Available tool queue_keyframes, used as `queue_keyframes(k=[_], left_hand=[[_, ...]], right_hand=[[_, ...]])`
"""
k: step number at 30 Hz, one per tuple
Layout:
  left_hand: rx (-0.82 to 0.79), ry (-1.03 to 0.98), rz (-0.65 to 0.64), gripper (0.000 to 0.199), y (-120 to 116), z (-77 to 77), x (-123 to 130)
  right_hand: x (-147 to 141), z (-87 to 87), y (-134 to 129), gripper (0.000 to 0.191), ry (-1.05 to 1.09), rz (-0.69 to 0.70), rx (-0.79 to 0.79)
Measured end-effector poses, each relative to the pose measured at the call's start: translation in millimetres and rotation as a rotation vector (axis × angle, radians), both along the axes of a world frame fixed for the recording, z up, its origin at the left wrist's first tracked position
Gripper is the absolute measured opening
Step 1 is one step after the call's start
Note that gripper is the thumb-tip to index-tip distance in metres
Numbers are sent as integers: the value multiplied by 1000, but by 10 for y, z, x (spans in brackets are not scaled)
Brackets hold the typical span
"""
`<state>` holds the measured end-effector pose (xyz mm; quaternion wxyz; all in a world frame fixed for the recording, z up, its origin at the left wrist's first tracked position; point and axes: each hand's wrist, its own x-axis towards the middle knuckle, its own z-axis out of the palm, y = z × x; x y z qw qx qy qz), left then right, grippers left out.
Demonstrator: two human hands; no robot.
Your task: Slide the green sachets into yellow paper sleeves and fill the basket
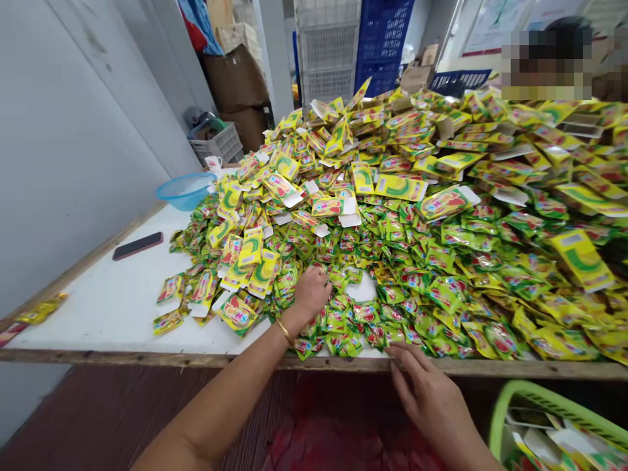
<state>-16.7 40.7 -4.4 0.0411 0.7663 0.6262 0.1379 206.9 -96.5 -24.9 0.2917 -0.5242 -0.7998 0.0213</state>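
My left hand point(313, 292), with a gold bangle at the wrist, lies on the heap of small green sachets point(338, 320). Its fingers are curled down and closed; whatever is under them is hidden. At the table's front edge, my right hand point(417, 376) is open, fingers stretched out and somewhat apart. The fingertips are close to the nearest green sachets with red fruit pictures. Between and beyond my hands, a bare white patch of tabletop point(362, 288) shows among the sachets. Yellow printed cartons point(252, 247), several with open flaps, lie left of my left hand.
A large pile of yellow cartons point(402, 186) covers the back. A phone point(138, 246) and a blue basin point(184, 193) are on the left. The green basket point(510, 399) holds cartons at lower right. Stacked crates point(328, 52) stand behind; a person is at the far right.
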Motion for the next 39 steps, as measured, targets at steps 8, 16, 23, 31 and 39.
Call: queue_keyframes(k=[8,16,23,31,39], left_hand=[[135,-549,197,21,-130,262,-271],[-48,-891,329,32,-579,95,-456],[49,-1012,468,30,-668,-131,-546],[-8,-1124,465,34,-740,-182,-613],[-47,-1457,326,30,-559,-7,-230]], right_hand=[[-449,40,233,25,30,68,-67],[-563,208,941,30,-89,-68,-155],[-966,266,1198,19,-208,155,-252],[-1198,3,1217,21,-36,192,-315],[-1018,21,1175,29,286,105,-484]])
